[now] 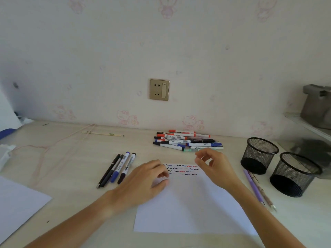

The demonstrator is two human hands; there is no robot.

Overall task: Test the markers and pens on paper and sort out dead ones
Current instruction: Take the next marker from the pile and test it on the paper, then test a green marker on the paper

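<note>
The white paper (188, 208) lies in the lower middle. The left hand (143, 183) rests on its left edge, fingers loose and empty. The right hand (215, 165) hovers over its top, half curled, holding nothing, just below the marker pile (186, 140). Four pens (117, 168) lie left.

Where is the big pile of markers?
The pile of markers lies at the back of the desk against the wall, below the wall socket, just beyond the test paper and left of the two mesh cups.
</note>
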